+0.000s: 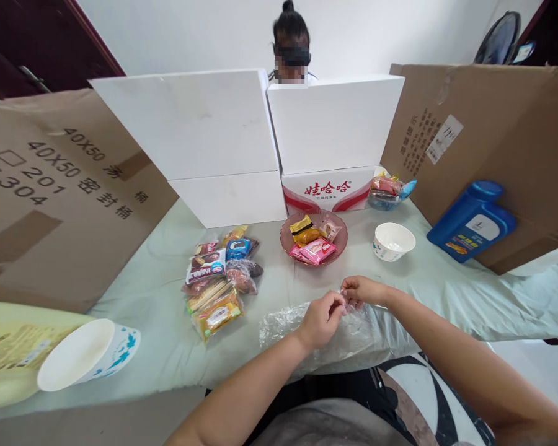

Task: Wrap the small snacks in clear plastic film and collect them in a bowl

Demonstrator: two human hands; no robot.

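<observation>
Cardboard sheets (60,186) and white foam boxes (199,133) wall off the far side of your table (167,347), hiding all but the head of the person (291,43) behind them. On your left, a white cup (81,353) lies on its side, the packet beside it cut off by the frame edge. The clear plastic bag (307,328) lies at the near table edge, its long axis running left to right. Your left hand (320,319) and right hand (360,290) both pinch the bag's crumpled top; what sits between the fingertips is too small to tell.
</observation>
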